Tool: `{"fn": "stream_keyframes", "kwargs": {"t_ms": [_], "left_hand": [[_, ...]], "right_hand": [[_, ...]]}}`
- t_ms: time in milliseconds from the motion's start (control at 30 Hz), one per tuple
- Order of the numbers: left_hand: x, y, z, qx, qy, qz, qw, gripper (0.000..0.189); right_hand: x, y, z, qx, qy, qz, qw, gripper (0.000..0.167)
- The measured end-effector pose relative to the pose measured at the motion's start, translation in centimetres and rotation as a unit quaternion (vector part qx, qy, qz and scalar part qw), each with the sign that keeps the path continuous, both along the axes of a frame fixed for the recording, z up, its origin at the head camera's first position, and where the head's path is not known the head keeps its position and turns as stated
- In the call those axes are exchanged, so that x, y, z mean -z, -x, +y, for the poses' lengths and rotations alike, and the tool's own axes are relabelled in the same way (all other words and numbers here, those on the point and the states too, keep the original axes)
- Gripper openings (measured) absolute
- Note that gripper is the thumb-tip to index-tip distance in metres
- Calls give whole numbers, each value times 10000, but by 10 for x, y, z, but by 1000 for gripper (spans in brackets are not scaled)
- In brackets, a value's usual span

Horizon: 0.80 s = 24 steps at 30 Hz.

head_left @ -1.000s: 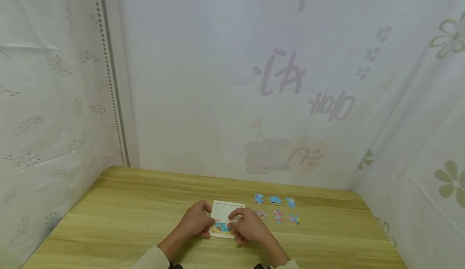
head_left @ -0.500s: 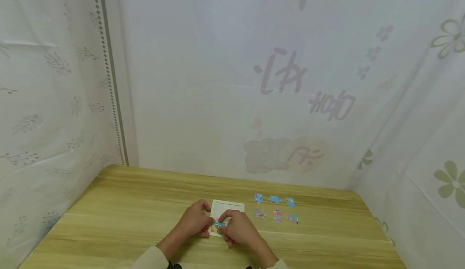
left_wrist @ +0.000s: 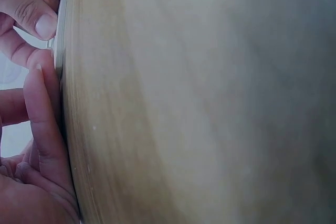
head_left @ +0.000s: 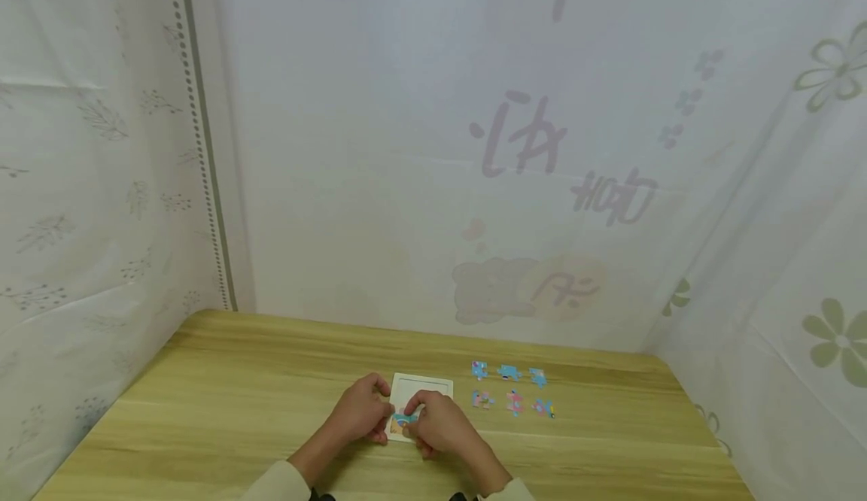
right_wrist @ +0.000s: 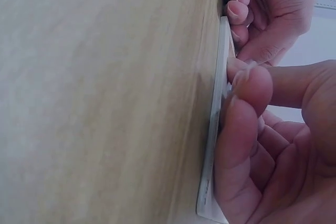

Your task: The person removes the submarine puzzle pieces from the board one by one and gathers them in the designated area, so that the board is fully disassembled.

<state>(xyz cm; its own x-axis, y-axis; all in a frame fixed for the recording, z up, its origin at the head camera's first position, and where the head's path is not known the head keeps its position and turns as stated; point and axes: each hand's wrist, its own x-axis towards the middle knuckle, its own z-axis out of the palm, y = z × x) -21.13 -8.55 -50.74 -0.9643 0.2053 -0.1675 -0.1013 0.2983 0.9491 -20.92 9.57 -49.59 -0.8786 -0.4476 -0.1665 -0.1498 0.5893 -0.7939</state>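
A small square puzzle tray [head_left: 421, 382] with a pale rim lies on the table in the head view. Its lower left part carries a colourful section of picture [head_left: 400, 423], in blue and orange, partly covered by fingers. My left hand [head_left: 362, 408] grips the tray's left edge, the thumb lying over the rim. From the right, my right hand [head_left: 440, 422] reaches over the tray, thumb and index finger pinching a puzzle piece at that section. The piece is mostly hidden by the fingers. In the right wrist view, the right hand's curled fingers [right_wrist: 239, 129] rest along the tray's edge [right_wrist: 212, 156].
Several loose jigsaw pieces [head_left: 509, 373] lie in two rows to the right of the tray, blue ones behind and pink-and-blue ones in front. The wooden table [head_left: 284, 358] ends at a white printed curtain [head_left: 352, 185] behind and at both sides.
My right hand has moved left across the tray, from its lower right part to the lower left section. The left hand keeps its grip on the left edge. The loose pieces lie unmoved.
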Motion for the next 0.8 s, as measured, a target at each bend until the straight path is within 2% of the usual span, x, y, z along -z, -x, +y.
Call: {"fn": "stream_keyframes", "kwargs": {"t_ms": [233, 433, 533, 667, 800], "left_hand": [[0, 0, -1, 27, -43, 36, 10000, 21], [0, -1, -1, 14, -77, -3, 10000, 20], [-1, -2, -1, 20, -85, -16, 10000, 21], [-3, -2, -1, 74, -85, -27, 9999, 22], [-3, -2, 0, 65, -78, 11, 9999, 23]], "right_hand": [[0, 2, 1, -151, 113, -44, 9998, 13], [0, 2, 2, -286, 115, -127, 9994, 4], [0, 2, 4, -279, 394, -347, 9982, 1], [-7, 1, 8, -177, 831, -719, 9938, 7], [-14, -1, 16, 33, 1136, -903, 9894, 11]]}}
